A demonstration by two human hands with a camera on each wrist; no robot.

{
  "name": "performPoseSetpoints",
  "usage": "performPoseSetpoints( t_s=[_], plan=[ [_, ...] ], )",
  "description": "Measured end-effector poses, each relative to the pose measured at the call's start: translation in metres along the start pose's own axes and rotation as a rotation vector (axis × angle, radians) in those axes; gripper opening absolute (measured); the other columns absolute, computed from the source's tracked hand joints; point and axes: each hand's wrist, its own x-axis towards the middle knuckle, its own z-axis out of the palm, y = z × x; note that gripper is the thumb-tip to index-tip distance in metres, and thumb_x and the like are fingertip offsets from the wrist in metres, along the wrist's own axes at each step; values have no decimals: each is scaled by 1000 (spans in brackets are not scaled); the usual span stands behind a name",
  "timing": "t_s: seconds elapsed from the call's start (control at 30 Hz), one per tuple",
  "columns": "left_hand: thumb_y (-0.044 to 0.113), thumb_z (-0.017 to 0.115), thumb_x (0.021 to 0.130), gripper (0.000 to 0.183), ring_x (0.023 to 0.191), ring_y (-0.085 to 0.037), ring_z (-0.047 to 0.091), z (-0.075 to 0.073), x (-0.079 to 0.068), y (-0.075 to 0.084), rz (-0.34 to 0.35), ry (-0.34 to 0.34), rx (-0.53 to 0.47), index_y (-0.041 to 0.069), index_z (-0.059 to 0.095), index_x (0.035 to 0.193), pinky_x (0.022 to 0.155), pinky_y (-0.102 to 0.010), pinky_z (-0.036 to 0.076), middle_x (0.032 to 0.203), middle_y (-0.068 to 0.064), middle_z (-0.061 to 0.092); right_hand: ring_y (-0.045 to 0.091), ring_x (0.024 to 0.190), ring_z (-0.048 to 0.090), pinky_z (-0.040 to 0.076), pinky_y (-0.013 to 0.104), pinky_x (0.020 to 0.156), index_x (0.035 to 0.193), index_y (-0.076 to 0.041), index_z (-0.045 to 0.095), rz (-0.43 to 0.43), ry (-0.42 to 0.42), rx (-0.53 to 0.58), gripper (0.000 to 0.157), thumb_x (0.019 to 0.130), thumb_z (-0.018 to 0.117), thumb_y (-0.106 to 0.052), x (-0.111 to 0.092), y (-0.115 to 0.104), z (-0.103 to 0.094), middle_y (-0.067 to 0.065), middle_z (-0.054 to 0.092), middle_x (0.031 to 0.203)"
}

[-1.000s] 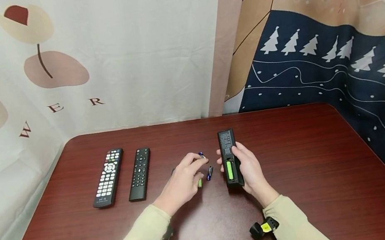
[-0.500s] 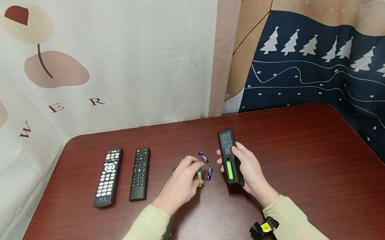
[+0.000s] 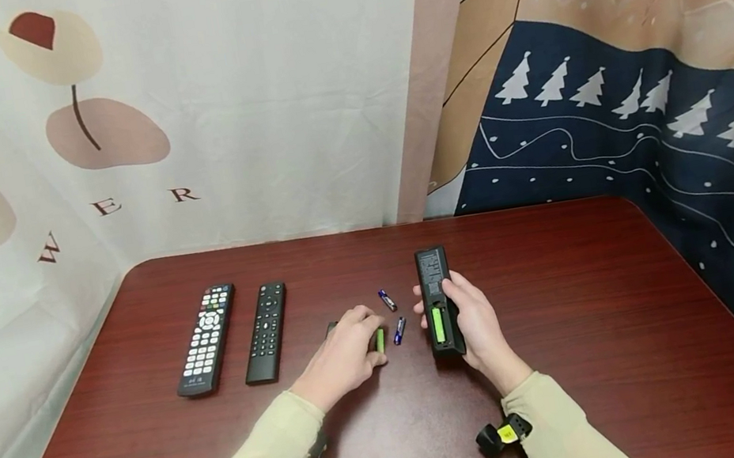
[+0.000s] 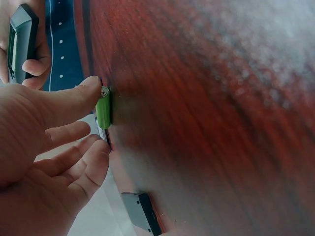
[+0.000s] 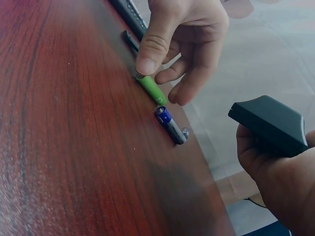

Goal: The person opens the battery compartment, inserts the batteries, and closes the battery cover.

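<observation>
My right hand [image 3: 478,319] grips a black remote control [image 3: 432,275], its back facing up and the battery bay uncovered. One green battery [image 3: 438,325] lies in that bay. Over the table, my left hand [image 3: 343,349] is spread around a second green battery [image 4: 104,110], which lies on the wood. The left thumb is at the battery's end, while the other fingers stand apart from it. Just right of that hand lie two blue-and-silver batteries [image 3: 400,330]. A small black battery cover [image 4: 140,211] rests on the table, mostly hidden behind the left hand in the head view.
Two more remotes lie button side up on the left: a large one with white buttons [image 3: 205,341] and a slimmer black one [image 3: 267,333]. Printed cloths [image 3: 288,97] hang behind the brown table [image 3: 565,294].
My left hand has drawn back slightly from the far blue-and-silver battery and lowered around the loose green one, uncovering both blue-and-silver batteries. The right hand and its remote control have stayed put.
</observation>
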Motion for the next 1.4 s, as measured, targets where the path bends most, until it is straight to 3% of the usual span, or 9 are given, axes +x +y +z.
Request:
performPoseSetpoints(
  t_s=[0.5,0.8,1.27,1.4],
  plan=[
    [6,89,77,26,86,-21,58,0,0,-2,64,-5,27,6,69,94,77,-36,54,87,-2,56,17,91,68,59,30,74,152,-5,41,1,6,-2,43,113,28,-20,0,1,-1,27,56,134],
    [5,89,76,26,85,-20,57,0,0,-4,86,6,37,7,68,90,76,-34,55,86,-2,57,17,92,68,59,31,76,152,-7,40,11,2,-3,43,113,27,-21,1,2,0,27,56,134],
    [14,87,79,27,88,-16,55,-3,-1,0,68,7,24,9,71,100,76,-33,53,94,-1,61,18,91,68,60,32,76,152,-5,40,5,0,-2,43,113,27,-20,1,2,0,20,60,128],
    [14,86,78,24,84,-14,51,-5,-1,1,67,20,-3,11,68,95,72,-30,50,92,-1,59,18,92,68,60,32,76,152,-5,40,8,2,-8,43,113,28,-20,2,2,0,21,60,129]
  ],
)
